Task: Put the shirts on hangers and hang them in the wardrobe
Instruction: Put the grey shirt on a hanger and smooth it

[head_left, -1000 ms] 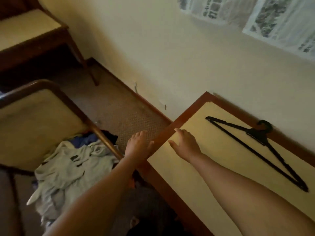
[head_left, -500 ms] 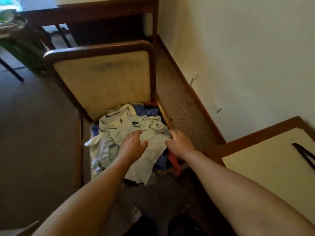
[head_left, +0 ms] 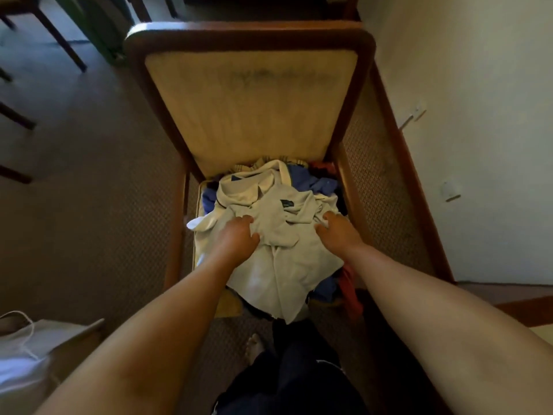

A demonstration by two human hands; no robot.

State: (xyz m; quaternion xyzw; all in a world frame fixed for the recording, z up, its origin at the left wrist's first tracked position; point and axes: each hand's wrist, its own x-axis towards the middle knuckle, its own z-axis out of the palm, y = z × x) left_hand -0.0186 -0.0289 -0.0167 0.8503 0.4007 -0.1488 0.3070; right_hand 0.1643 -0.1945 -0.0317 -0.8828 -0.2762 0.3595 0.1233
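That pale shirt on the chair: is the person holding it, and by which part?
Both hands are on the pale shirt: the left hand near its left shoulder, the right hand by its right shoulder. Whether the fingers actually grip cannot be told.

My left hand and right hand sink their fingertips into the pale shirt, so I cannot tell how much cloth they hold. That shirt buries the blue garment and red garment; only their edges show. The chair seat is almost wholly covered.
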